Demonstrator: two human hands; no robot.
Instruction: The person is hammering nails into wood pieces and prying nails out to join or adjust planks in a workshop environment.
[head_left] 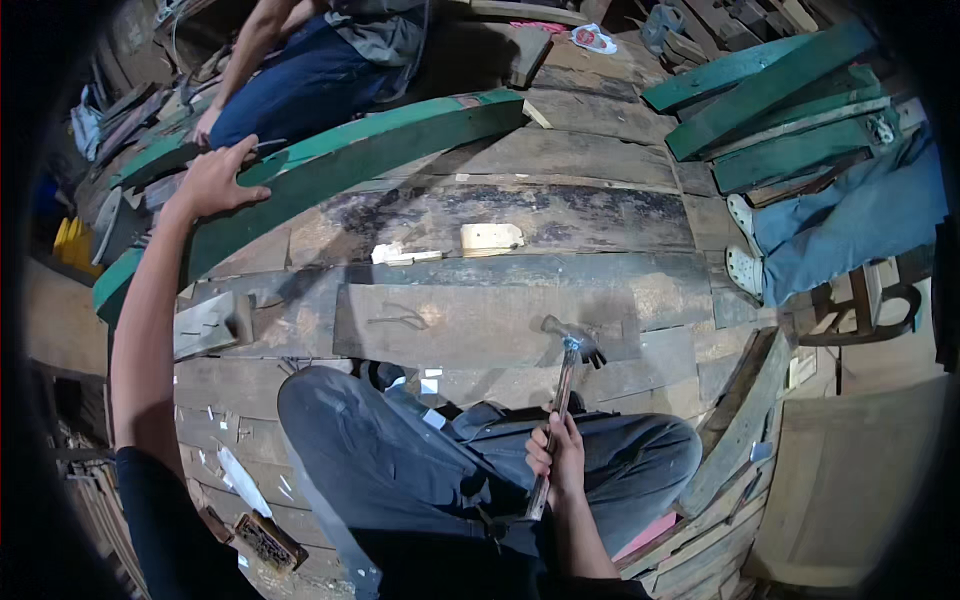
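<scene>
A long green-painted wooden beam (350,170) lies across the floor at the far left. My left hand (220,180) grips its upper edge, thumb spread on the near side and fingers over the top. A thin metal piece, too small to make out, shows just beyond those fingers. Over my lap, my right hand (557,455) is closed around the wooden handle of a claw hammer (570,365). The hammer's head points up and away, above the floorboards and apart from the beam.
Another person (310,85) kneels behind the beam, a hand near it. Green boards (770,90) are stacked at far right, near a second person's legs (850,220). Wood offcuts (490,238) lie mid-floor. A box of nails (270,541) stands at lower left.
</scene>
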